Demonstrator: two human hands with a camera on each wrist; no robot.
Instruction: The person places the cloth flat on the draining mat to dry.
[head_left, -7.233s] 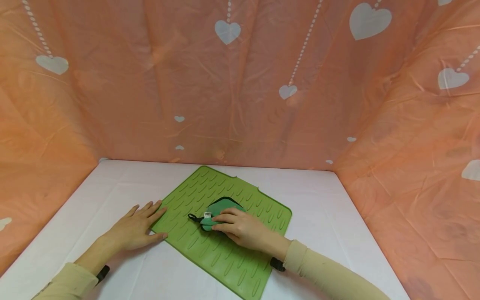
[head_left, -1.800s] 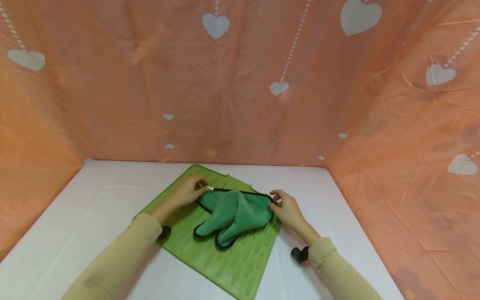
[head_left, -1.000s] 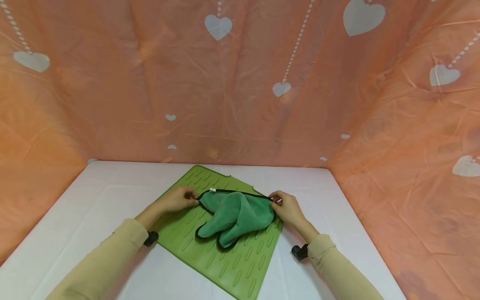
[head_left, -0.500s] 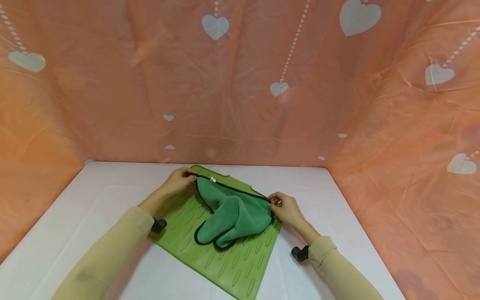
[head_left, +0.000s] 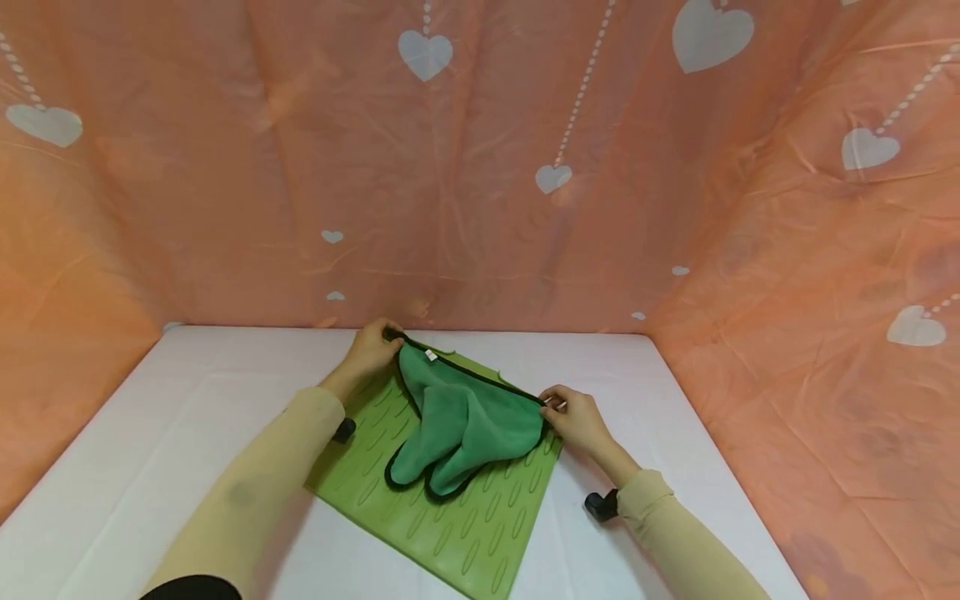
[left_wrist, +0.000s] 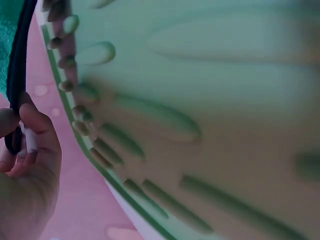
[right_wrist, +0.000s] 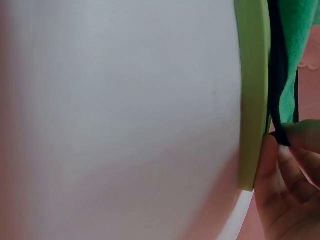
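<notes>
A green cleaning cloth (head_left: 457,417) with black edging hangs in folds over the green ribbed mat (head_left: 405,517), its far edge stretched between my hands. My left hand (head_left: 369,354) pinches the far left corner, near a small white tag (head_left: 431,355). In the left wrist view, thumb and fingers (left_wrist: 37,117) grip the black edging, raised above the mat. My right hand (head_left: 576,417) pinches the right corner beside the mat's right edge. The right wrist view shows the black-edged corner between thumb and fingers (right_wrist: 305,135). The cloth's lower folds droop toward the mat's middle.
The mat lies turned at an angle on a white table (head_left: 225,400). Orange curtains (head_left: 480,208) printed with pale hearts stand behind and at both sides. Black wrist cameras, such as the right one (head_left: 600,505), stick out below the wrists.
Earlier the cloth lay bunched under my right hand while my left rested by the mat. Now both hands hold its corners; my left has lifted and moved away, spreading the cloth. My right stayed put lately.
</notes>
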